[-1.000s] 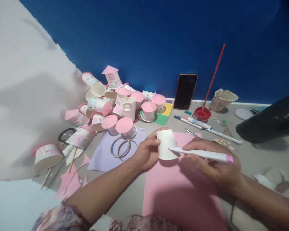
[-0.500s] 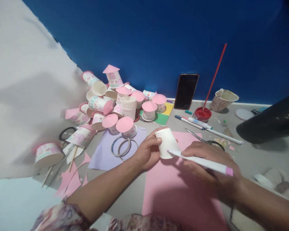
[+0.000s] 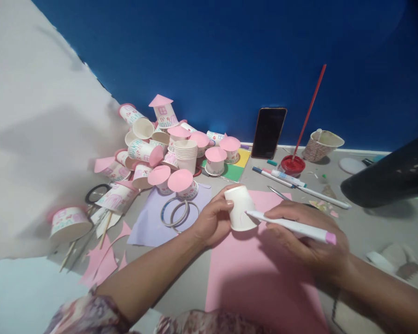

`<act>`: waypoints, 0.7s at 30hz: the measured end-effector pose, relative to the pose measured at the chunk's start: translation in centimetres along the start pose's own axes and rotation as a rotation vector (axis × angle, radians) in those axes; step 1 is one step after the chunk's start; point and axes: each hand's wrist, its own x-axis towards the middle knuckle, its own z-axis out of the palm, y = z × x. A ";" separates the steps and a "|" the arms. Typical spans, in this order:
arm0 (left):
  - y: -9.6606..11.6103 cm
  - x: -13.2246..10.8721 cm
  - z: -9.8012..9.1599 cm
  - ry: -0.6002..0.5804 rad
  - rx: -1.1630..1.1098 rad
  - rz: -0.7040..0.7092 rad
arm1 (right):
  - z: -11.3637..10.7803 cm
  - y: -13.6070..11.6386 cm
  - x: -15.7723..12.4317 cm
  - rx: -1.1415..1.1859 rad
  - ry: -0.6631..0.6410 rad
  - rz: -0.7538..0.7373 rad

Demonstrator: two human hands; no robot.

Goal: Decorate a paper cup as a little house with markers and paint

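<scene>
A plain white paper cup (image 3: 240, 206), turned rim down and slightly tilted, is gripped by my left hand (image 3: 214, 220) from its left side. My right hand (image 3: 306, 232) holds a white felt-tip pen (image 3: 296, 226) with a pink end. Its tip meets the cup's side, where a faint pink line shows. Beneath both hands lies a pink paper sheet (image 3: 251, 283). Just behind the right hand, a pair of scissors (image 3: 278, 192) is partly covered.
Decorated cups with pink paper cones (image 3: 181, 181) crowd the left back, around a stack of white cups (image 3: 186, 155). Bangles (image 3: 179, 215) lie on lilac paper (image 3: 142, 227). A phone (image 3: 269, 133) leans on the blue wall near a red paint pot (image 3: 292, 164), pens (image 3: 278, 178) and a dark cylinder (image 3: 386, 174).
The pen tip has moved slightly up and right on the cup, and a faint pink line now shows there. My right hand has shifted a little, covering the scissors' handles.
</scene>
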 end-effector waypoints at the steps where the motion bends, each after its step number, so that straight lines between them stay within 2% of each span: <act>1: 0.0 0.0 0.0 0.003 -0.004 -0.001 | 0.0 -0.1 0.0 -0.011 0.008 -0.001; 8: 0.1 0.0 0.2 0.011 -0.021 0.003 | -0.2 -0.6 0.3 0.011 -0.024 -0.075; 13: 0.0 -0.1 0.2 0.016 0.005 -0.012 | -0.2 -0.4 0.3 -0.009 -0.037 -0.069; 21: 0.1 -0.1 0.0 -0.008 -0.029 -0.006 | -0.7 -0.5 0.6 -0.061 0.013 -0.056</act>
